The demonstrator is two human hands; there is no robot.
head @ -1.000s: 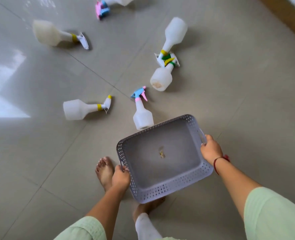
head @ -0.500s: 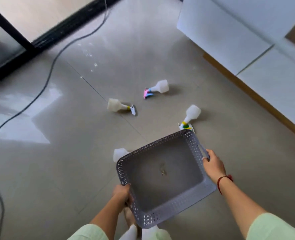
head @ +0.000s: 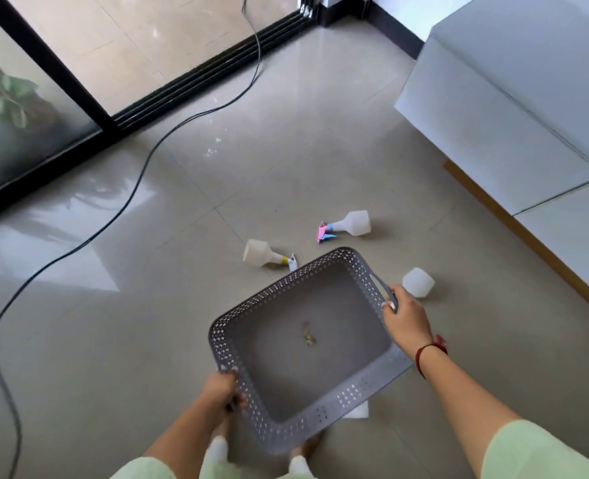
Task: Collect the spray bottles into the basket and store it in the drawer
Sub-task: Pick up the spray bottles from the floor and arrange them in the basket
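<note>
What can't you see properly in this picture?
- Head view: the bottle by the right hand shows only its base; the basket and hand cover its top.
- A white bit peeks from under the basket; unidentifiable.
- The speck in the basket is too small.

Both hands, left (head: 222, 392) and right (head: 405, 314), reach forward with fingers curled closed, forearms bare.
</note>
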